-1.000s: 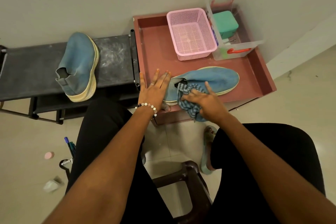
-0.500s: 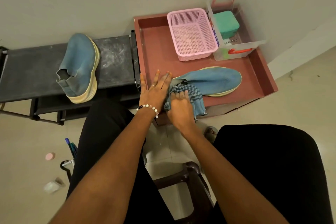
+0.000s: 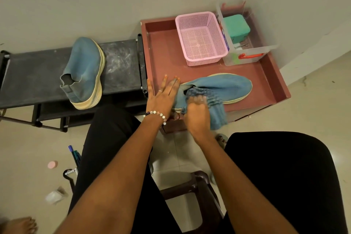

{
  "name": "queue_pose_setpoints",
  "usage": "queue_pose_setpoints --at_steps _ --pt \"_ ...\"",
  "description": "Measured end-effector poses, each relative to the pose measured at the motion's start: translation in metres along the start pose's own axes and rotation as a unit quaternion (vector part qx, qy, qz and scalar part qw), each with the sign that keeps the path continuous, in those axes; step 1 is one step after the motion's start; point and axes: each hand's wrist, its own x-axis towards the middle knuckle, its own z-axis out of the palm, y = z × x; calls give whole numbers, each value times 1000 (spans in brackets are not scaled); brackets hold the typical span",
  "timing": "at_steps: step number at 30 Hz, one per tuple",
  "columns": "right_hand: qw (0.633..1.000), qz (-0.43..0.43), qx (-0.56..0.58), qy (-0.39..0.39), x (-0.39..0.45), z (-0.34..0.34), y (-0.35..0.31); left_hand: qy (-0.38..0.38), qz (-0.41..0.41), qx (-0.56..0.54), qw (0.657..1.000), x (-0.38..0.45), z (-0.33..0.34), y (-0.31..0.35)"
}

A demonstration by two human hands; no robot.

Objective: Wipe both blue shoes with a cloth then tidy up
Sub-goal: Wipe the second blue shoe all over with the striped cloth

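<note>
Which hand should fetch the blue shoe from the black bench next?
Left. The left hand lies flat beside the black bench bearing that blue shoe; the right hand grips the striped blue cloth.

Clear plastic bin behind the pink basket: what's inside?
The clear plastic bin holds a teal box, a metal pin or nail beside it, and something red-orange against the front wall. Anything under the box is hidden.

**Colours and patterns on the bench and tray**

Both shoes are blue with a pale cream sole: one [image 3: 83, 70] on the black bench [image 3: 121, 66], which has whitish dusty marks, and one [image 3: 226, 85] in the reddish-brown tray [image 3: 163, 51]. The cloth [image 3: 214, 100] is blue-grey with darker stripes. The basket [image 3: 201, 38] is pink with a mesh pattern. The clear box [image 3: 247, 57] has a red handle and holds a green case [image 3: 235, 26]. The bracelet [image 3: 156, 114] has white and dark beads.
</note>
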Motion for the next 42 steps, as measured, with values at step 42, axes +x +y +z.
queue_pose_setpoints --at_steps 42 --pt "998 -32 53 -16 -9 -7 -15 23 6 -10 1000 1 0 -1"
